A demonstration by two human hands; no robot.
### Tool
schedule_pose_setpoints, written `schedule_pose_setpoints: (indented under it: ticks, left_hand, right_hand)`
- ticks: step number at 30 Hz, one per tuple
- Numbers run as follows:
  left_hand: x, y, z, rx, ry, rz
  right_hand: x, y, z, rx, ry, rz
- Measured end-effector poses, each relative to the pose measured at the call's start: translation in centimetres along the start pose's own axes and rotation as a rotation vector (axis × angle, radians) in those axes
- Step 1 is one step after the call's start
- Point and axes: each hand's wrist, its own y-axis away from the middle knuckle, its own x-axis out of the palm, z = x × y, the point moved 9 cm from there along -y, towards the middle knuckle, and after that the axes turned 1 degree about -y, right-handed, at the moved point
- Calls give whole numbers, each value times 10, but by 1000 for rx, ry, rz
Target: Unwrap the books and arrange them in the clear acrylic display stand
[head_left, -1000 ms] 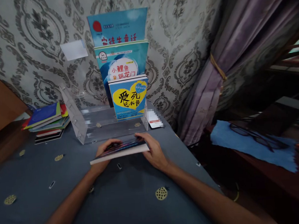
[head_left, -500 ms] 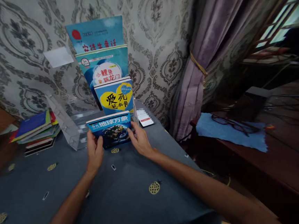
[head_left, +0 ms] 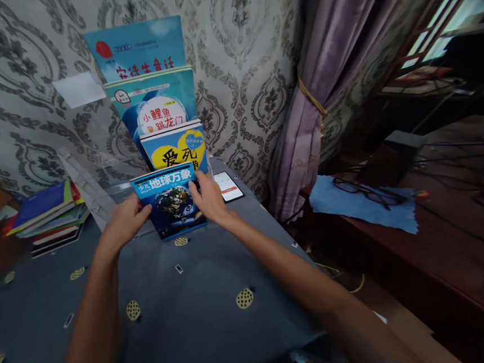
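A dark blue book with an Earth picture (head_left: 171, 202) stands upright on the lowest step of a clear acrylic rack (head_left: 94, 189). My left hand (head_left: 124, 220) grips its left edge and my right hand (head_left: 207, 198) grips its right edge. Behind it, stepped upward, stand three more books: a blue one with a yellow heart (head_left: 175, 145), a teal one with a white circle (head_left: 155, 107), and a light blue one with red letters (head_left: 137, 46).
A stack of books (head_left: 46, 218) lies at the left on the grey-blue tablecloth (head_left: 194, 310). A phone (head_left: 228, 185) lies right of the rack. Purple curtain (head_left: 321, 73) hangs at right; glasses on a blue cloth (head_left: 362, 199) rest on a dark wooden surface.
The book was lying flat in both hands; it has been raised upright and moved back onto the rack's front step. The camera view shifted right.
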Motion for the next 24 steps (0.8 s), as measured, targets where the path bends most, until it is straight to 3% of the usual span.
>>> schedule_pose_setpoints:
  ticks: [3,5,17,24]
  left_hand:
    - [1,2,6,-77,41,182]
    - [0,5,4,-85,77,220]
    - [10,12,3,-65,70,177]
    - [7,12,-10,-47,33,174]
  right_hand:
    - [3,-5,5,-85,42,175]
    - [-1,-5,10,-149,43,247]
    - [-15,0,7,-228,-4,352]
    - [-20,-7,11,-203,-89,433]
